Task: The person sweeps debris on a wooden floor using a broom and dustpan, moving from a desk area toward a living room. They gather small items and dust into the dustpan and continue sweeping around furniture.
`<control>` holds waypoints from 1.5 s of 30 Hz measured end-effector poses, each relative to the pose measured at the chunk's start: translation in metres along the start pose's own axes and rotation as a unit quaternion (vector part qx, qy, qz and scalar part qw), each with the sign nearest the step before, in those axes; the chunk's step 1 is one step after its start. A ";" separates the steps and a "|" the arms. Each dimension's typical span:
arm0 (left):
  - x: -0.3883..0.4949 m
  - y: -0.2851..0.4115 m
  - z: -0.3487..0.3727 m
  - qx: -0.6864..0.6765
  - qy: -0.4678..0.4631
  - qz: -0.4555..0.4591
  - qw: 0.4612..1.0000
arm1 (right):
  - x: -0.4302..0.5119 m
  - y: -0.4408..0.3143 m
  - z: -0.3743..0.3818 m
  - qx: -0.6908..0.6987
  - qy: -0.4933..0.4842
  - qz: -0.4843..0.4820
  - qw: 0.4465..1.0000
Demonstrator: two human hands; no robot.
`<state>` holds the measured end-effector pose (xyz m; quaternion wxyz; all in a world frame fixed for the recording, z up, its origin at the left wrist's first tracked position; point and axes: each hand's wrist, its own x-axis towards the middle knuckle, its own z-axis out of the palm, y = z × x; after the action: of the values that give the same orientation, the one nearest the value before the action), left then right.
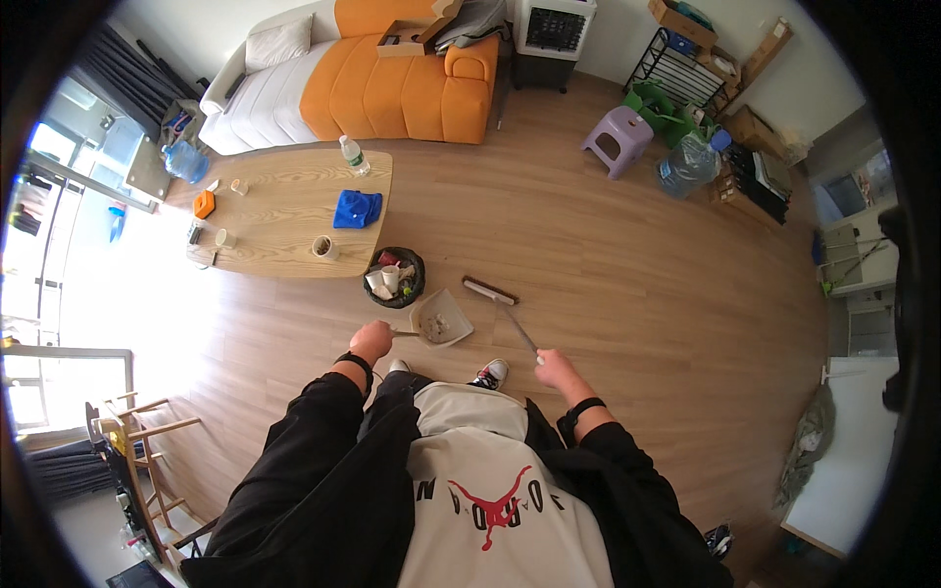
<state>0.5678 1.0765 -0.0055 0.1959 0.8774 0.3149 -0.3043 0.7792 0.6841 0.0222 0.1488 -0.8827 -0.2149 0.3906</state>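
My left hand [373,341] is closed around the handle of a pale dustpan [454,320], which has grey dust and debris in its pan. In my right hand [556,369] is the handle of a broom [490,290] with a white head and brown bristles; the head lies by the floor, right of the dustpan and apart from it. A black-lined trash bin [418,282] stands just beyond the dustpan, filled with paper cups and other litter. My shoe [492,374] shows below the dustpan.
A wooden table [279,213] stands ahead on the left, bearing a folded blue cloth [357,209], a water bottle [354,156] and paper cups. Behind it is an orange and white sofa [397,92]. A purple stool [619,140] and a large water jug [687,167] stand at the back right.
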 end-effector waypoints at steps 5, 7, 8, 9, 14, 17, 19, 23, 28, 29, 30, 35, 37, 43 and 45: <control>0.019 -0.006 0.009 0.023 0.002 0.006 1.000 | -0.015 -0.016 -0.010 -0.013 -0.069 0.014 0.997; 0.023 -0.001 0.011 0.045 0.002 0.036 0.998 | -0.022 -0.023 -0.015 -0.007 -0.062 0.039 0.997; 0.023 -0.002 0.011 0.065 -0.002 0.050 0.997 | -0.024 -0.028 -0.016 -0.002 -0.060 0.053 0.997; 0.024 -0.003 0.012 0.062 -0.005 0.052 0.997 | -0.024 -0.032 -0.016 0.007 -0.039 0.055 0.998; 0.036 -0.014 0.013 0.090 -0.042 0.118 0.988 | -0.022 -0.028 -0.020 0.052 0.074 0.094 0.991; 0.048 -0.022 0.010 0.082 -0.060 0.130 0.986 | -0.016 -0.017 -0.016 0.082 0.108 0.094 0.986; 0.051 -0.025 0.009 0.098 -0.068 0.149 0.982 | -0.009 -0.011 -0.012 0.085 0.112 0.087 0.986; 0.044 -0.017 0.004 0.124 -0.067 0.185 0.973 | 0.006 -0.008 0.005 0.100 0.125 0.087 0.983; 0.034 -0.007 -0.010 0.084 -0.078 0.151 0.982 | 0.005 -0.012 0.020 0.027 0.074 0.070 0.994; 0.034 -0.006 -0.011 0.085 -0.082 0.150 0.982 | 0.003 -0.013 0.021 0.029 0.061 0.072 0.995; 0.035 -0.006 -0.011 0.087 -0.084 0.150 0.981 | 0.002 -0.014 0.022 0.020 0.030 0.068 0.997; 0.041 0.000 -0.009 0.053 -0.087 0.086 0.991 | -0.012 -0.018 0.020 -0.004 -0.072 0.040 0.997; 0.042 0.000 -0.008 0.045 -0.086 0.077 0.992 | -0.015 -0.019 0.022 -0.001 -0.050 0.018 0.999; 0.054 -0.011 0.006 0.079 -0.085 0.107 0.987 | -0.017 -0.019 -0.007 0.072 -0.067 0.040 0.994; 0.056 -0.015 0.010 0.074 -0.079 0.113 0.988 | -0.020 -0.020 -0.020 0.082 -0.053 0.044 0.994</control>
<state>0.5883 1.1060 -0.0524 0.1879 0.8925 0.1737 -0.3714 0.7766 0.6895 0.0565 0.1919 -0.8539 -0.1507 0.4598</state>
